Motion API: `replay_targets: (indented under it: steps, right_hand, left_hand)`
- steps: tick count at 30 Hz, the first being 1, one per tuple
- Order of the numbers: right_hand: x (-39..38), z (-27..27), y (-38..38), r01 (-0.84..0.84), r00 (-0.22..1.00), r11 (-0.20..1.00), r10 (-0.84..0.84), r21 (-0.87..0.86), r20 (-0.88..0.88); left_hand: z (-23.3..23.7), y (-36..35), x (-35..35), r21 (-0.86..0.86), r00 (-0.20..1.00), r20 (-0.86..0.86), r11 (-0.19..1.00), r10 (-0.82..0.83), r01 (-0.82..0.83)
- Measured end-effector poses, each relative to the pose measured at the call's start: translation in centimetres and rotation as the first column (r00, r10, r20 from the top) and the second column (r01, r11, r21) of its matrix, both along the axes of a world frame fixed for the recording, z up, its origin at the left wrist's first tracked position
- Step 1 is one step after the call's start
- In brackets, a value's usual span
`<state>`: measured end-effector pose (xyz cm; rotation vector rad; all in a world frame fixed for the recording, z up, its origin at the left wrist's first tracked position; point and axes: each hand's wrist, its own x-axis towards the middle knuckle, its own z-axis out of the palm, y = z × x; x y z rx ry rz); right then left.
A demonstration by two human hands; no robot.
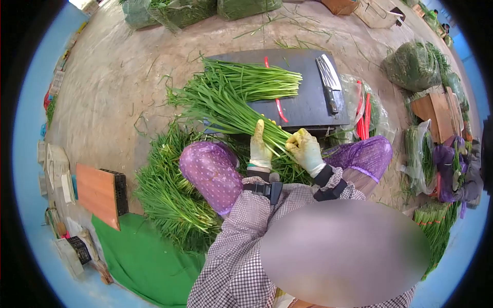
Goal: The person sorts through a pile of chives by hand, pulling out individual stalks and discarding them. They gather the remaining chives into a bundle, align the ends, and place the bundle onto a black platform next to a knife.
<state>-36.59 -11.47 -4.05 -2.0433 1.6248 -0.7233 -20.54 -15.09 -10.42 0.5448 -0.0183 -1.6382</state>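
A bunch of garlic chives [226, 105] slants across the near edge of a dark board [310, 64], its pale stem ends toward me. My left hand [260, 146], in a stained whitish glove, is closed around the lower stems with the thumb up. At the stem ends, my right hand [305, 149], gloved alike, has its fingers pinched together on the chives. A second chive bundle [267, 81] lies on the board across a red strip [281, 110]. To its right rests a broad-bladed knife [328, 82] with a black handle.
Loose chives [177, 200] are heaped beside my left knee. Red strips [364, 115] lie on a plastic bag right of the board. Stuffed bags [413, 64] stand farther right. A green sheet [144, 256] and a brown panel [97, 192] are at left. Another person [454, 169] is at the right edge.
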Motion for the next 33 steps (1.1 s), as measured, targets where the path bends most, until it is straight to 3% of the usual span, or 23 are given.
replay_targets:
  steps: [1,5,8,9,12,13,16,18,22,24,27,28,31,32,33]
  right_hand:
    - [-0.1,0.3,0.0,0.06,0.993,0.992,-0.071,0.11,0.094]
    - [-0.3,0.0,0.0,0.082,0.984,0.991,-0.097,0.105,0.146]
    - [0.9,2.4,0.5,0.051,0.998,0.967,-0.055,-0.251,-0.008]
    - [1.2,2.8,1.0,0.034,0.994,0.954,-0.063,-0.296,-0.087]
    - [2.6,4.5,2.4,-0.222,0.853,0.972,0.152,-0.083,-0.498]
    - [3.0,3.8,2.6,-0.224,0.791,0.969,0.118,-0.105,-0.6]
    - [3.3,1.2,2.2,-0.251,0.767,0.944,0.06,-0.213,-0.638]
    - [2.9,1.0,2.3,-0.255,0.845,0.938,0.098,-0.235,-0.526]
    - [-0.3,3.5,3.9,-0.279,0.875,0.943,0.173,-0.178,-0.452]
    - [-1.8,4.3,4.9,-0.277,0.873,0.952,0.192,-0.132,-0.448]
    - [-3.9,6.9,4.4,-0.092,0.989,0.996,0.09,-0.014,-0.122]
    - [-4.5,7.3,3.9,0.032,0.999,0.998,-0.033,-0.053,-0.014]
    - [-4.5,8.1,2.2,0.119,0.993,0.961,-0.118,-0.25,0.019]
    - [-3.8,8.7,2.0,0.057,0.996,0.951,-0.076,-0.305,-0.052]
    - [-2.8,9.6,1.8,-0.035,0.988,0.968,-0.003,-0.248,-0.153]
  left_hand:
    - [0.0,0.0,-0.1,0.004,1.0,-0.004,1.0,0.0,0.0]
    - [0.2,0.0,-0.4,0.029,0.999,-0.039,0.999,0.036,-0.035]
    - [-0.2,-0.1,0.0,0.038,0.996,-0.051,0.997,0.067,-0.065]
    - [-0.4,-0.2,0.2,0.031,0.996,-0.047,0.997,0.077,-0.075]
    - [-1.1,-0.2,0.0,0.042,0.996,-0.036,0.996,0.084,-0.082]
    - [-1.3,-0.2,-0.2,0.043,0.996,-0.038,0.996,0.079,-0.077]
    - [-0.8,-0.1,-0.3,0.039,0.995,-0.072,0.997,0.076,-0.073]
    - [-0.2,0.0,-0.1,0.041,0.988,-0.132,0.996,0.079,-0.074]
    - [1.6,0.1,0.1,0.081,0.979,-0.148,0.988,0.142,-0.131]
    - [1.9,0.1,0.1,0.005,0.979,-0.138,0.988,0.152,-0.152]
    - [2.2,0.1,0.2,-0.184,0.98,-0.149,0.97,0.13,-0.157]
    - [2.7,0.2,0.2,-0.208,0.981,-0.144,0.966,0.128,-0.156]
    - [4.8,0.6,0.0,-0.279,0.988,-0.105,0.95,0.113,-0.138]
    - [5.1,0.6,-0.1,-0.292,0.991,-0.072,0.948,0.113,-0.13]
    - [5.2,0.6,-0.2,-0.306,0.993,-0.041,0.945,0.111,-0.118]
